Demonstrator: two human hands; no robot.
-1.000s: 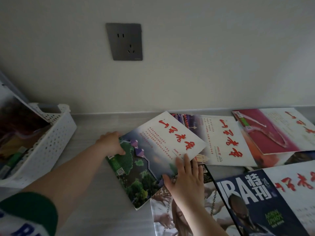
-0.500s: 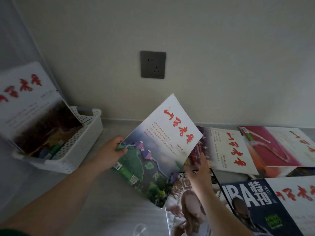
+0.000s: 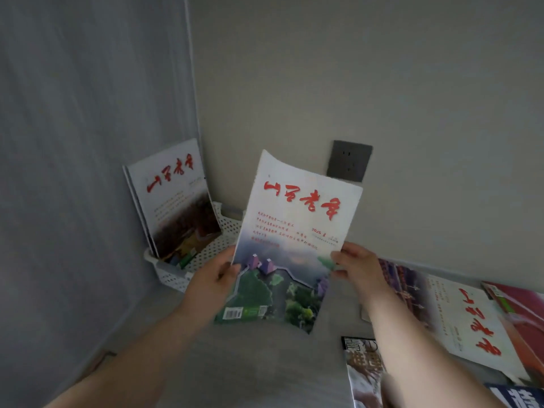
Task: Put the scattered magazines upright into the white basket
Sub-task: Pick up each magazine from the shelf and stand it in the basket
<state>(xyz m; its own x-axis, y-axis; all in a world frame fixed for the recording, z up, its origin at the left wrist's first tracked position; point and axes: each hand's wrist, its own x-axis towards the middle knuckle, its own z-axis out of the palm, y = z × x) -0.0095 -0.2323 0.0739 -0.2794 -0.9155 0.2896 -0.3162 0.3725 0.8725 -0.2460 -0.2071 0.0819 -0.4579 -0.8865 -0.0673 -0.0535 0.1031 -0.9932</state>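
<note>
At the far left, in the corner where the two walls meet, the white basket (image 3: 206, 257) sits on the bench (image 3: 256, 363), pushed back against the walls so whatever goes in has something to lean on. A magazine (image 3: 173, 198) already stands upright in it, tilted back toward the side wall, its cover carrying a red brush-script title of four characters that I cannot read with confidence.

Just right of the basket, the left hand (image 3: 210, 282) grips the lower left edge of the held magazine (image 3: 291, 240), thumb on the cover and the other fingers hidden behind, so they are clamped on it. The magazine is off the bench and nearly vertical, probably turned this way so it can slide into the basket on its lower edge. Its cover shows the same red script title, "2025" in small red print below, a scenic landscape picture, and a barcode at the lower left corner.

The right hand (image 3: 357, 267) pinches the opposite edge, fingers closed on the paper, steadying it so the thin pages do not flop.

Behind it a grey wall socket (image 3: 348, 160) is set in the wall. Farther right, more magazines (image 3: 459, 316) lie flat and overlapping on the bench, one with the same red title, others cut off by the frame, not yet collected
</note>
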